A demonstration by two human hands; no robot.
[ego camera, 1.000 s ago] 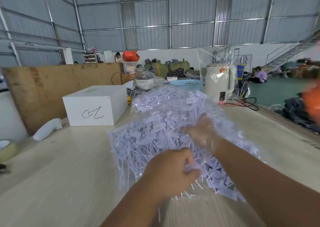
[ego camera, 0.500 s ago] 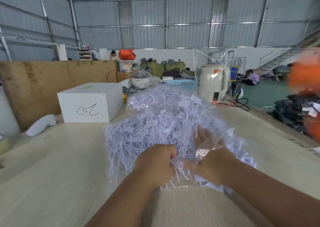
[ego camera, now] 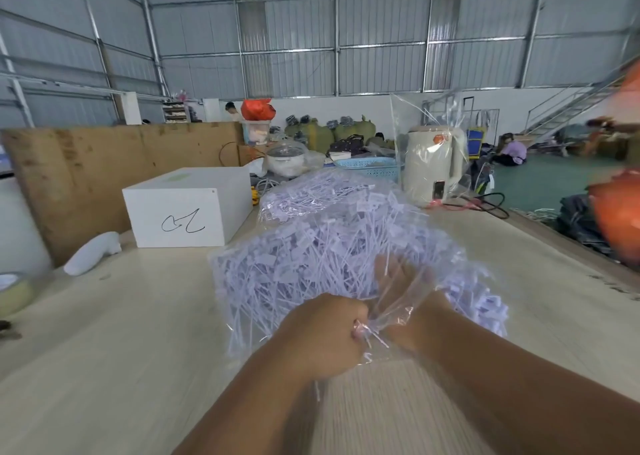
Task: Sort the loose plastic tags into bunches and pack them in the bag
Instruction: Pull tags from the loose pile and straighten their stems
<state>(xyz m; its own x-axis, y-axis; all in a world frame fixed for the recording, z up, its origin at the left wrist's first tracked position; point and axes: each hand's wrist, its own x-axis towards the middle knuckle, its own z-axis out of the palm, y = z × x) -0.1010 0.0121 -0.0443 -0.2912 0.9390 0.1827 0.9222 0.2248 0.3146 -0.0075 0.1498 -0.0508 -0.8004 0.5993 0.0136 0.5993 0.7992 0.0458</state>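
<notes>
Clenched at six o'clock, the left hand (ego camera: 322, 336) pinches the gathered mouth of the clear bag (ego camera: 394, 310) in a tight fist. Just to its right, the right hand (ego camera: 403, 288) reaches into that mouth, its fingers seen through the film; whether they are spread or closed on tags I cannot tell.

The tags (ego camera: 311, 264) fill the bag, which bulges toward twelve o'clock from the hands, lifted above or resting on the table (ego camera: 114, 333). A second heap of tags (ego camera: 311, 198) lies beyond it at twelve. At ten o'clock sits a white box (ego camera: 187, 208); at one o'clock, a kettle (ego camera: 433, 163).

To do this well, I'd say keep the fist firm on the film so stray stems near the mouth don't slip out, and draw out tags lying one way rather than tugging at a tangle.
</notes>
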